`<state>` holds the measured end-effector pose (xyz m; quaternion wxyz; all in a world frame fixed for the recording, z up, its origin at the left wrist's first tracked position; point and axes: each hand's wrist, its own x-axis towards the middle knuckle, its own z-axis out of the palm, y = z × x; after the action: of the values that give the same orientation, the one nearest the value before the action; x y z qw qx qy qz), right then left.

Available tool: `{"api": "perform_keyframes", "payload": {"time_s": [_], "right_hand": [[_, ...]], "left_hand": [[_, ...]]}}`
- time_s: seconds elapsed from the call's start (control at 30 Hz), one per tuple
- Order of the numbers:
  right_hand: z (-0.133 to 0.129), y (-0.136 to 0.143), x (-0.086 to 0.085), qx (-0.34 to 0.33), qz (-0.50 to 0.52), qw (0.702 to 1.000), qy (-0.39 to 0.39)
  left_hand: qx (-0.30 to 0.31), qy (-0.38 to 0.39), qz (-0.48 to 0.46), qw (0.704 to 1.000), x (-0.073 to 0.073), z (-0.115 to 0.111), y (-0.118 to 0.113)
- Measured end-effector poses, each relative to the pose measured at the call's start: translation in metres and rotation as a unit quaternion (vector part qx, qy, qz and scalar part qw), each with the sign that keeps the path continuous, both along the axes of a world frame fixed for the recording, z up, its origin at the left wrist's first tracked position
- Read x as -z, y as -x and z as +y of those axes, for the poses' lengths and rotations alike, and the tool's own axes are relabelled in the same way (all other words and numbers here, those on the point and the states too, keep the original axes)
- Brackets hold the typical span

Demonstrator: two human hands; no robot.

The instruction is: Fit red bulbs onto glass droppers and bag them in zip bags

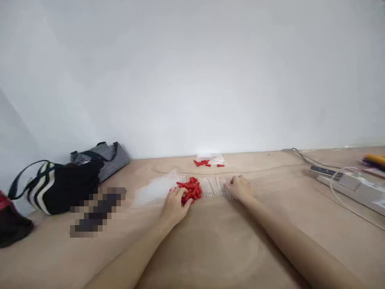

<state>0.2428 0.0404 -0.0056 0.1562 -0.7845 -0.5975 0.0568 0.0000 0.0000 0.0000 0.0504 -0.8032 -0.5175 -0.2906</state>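
Observation:
My left hand (177,203) rests at the near left of a pile of small red plastic pieces (195,190). Its thumb is apart from its fingers, and the fingertips touch the pile. Right beside the pile lies a row of thin white sticks (215,188), set side by side. At the right end of that row is my right hand (239,187), its fingers bent and close together; whatever is between the fingertips is too small to make out. A clear plastic bag (155,188) lies flat to the left of the red pile.
More red pieces (201,163) and a small clear bag (210,157) lie near the wall. At left are a black bag (69,186), a striped bag (112,160), a dark bottle (12,224) and a blurred dark object (98,212). A power strip (355,188) with cables is at right.

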Motion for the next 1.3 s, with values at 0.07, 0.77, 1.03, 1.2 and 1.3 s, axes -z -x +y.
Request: {"api": "perform_keyframes", "payload": {"time_s": [0.07, 0.77, 1.03, 1.2, 1.3], "right_hand": [[0.000, 0.000, -0.001, -0.004, 0.002, 1.000, 0.001], [0.004, 0.011, -0.003, 0.017, 0.079, 0.997, -0.005], [-0.006, -0.002, -0.010, -0.052, 0.159, 0.982, -0.093], [-0.028, -0.012, -0.001, -0.243, 0.249, 0.917, -0.194], [-0.043, -0.009, 0.008, -0.315, 0.241, 0.893, -0.215]], "left_hand": [[-0.006, 0.000, 0.002, 1.000, 0.002, 0.002, 0.001], [0.084, -0.091, -0.079, 0.989, 0.007, 0.002, -0.004], [0.122, -0.004, -0.113, 0.986, 0.004, -0.010, -0.010], [0.121, 0.130, -0.154, 0.972, 0.011, -0.013, -0.020], [0.136, 0.189, -0.183, 0.955, 0.013, -0.009, -0.027]]}}
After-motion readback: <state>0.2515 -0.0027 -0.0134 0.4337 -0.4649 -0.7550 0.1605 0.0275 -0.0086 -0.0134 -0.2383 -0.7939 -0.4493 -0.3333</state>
